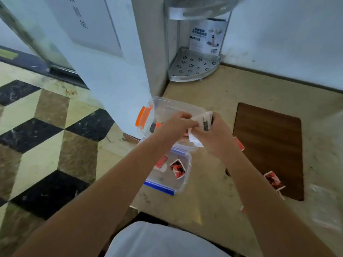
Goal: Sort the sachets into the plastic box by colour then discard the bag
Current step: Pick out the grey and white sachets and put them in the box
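on a beige counter in a tiled corner, a bunch of sachets is pinched between the left hand and right hand, both closed on it above the clear plastic box, seemingly to pick them apart by colour, while red sachets lie loose nearby.

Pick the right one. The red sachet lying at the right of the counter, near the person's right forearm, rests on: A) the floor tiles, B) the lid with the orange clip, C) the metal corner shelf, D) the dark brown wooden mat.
D: the red sachet lies on the near left edge of the dark brown wooden mat, far from the metal corner shelf.
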